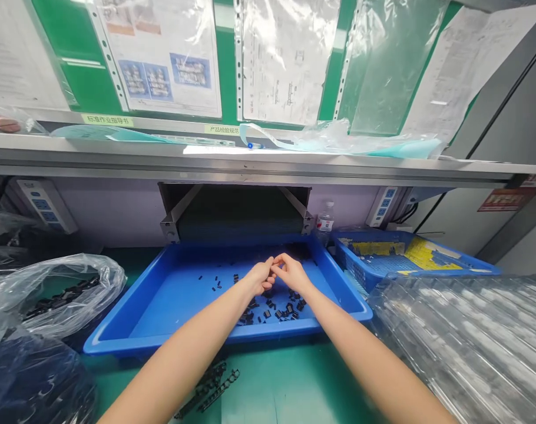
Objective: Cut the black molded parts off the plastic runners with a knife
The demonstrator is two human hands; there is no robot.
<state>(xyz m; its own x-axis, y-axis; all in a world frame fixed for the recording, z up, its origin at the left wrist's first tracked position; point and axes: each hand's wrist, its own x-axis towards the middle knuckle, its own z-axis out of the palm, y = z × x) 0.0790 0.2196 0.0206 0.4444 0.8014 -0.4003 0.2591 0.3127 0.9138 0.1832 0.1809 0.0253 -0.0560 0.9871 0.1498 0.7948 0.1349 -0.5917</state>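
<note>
My left hand [261, 277] and my right hand [290, 272] meet above a blue tray [162, 306]. Both have their fingers curled in a pinch, fingertips close together. Whatever they hold, if anything, is hidden by the fingers. Beneath and around them, small black plastic pieces [289, 310] lie scattered on the tray floor, densest toward its front right. A few tiny black bits [216, 284] are spread farther left in the tray. Black strip-like frames [219, 390] rest on the green table in front of the tray, beside my left forearm.
A dark conveyor belt [244, 212] ends behind the tray. Clear bags with black parts [65, 294] stand at left. On the right are a blue basket [360, 268], a water bottle [325, 219] and stacked clear plastic trays [471, 335]. A shelf edge [250, 171] crosses above.
</note>
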